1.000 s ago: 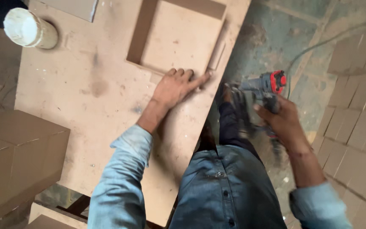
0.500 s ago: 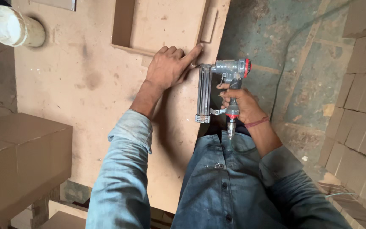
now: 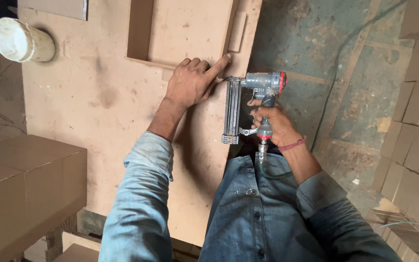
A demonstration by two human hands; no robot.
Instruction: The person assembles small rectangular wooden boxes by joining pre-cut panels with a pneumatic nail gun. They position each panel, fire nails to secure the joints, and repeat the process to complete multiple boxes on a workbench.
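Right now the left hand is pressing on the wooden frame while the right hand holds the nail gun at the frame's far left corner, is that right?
Not quite. The right hand holds the nail gun at the wooden frame's near right corner, beside the left hand, as the head view shows.

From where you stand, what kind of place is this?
Most likely a carpentry or furniture workshop: the right hand grips a pneumatic nail gun, the left hand presses a fibreboard frame on a board worktop, with stacked board boxes nearby.

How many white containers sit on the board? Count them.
1: the white container lies on the board at its far left corner, away from both hands.
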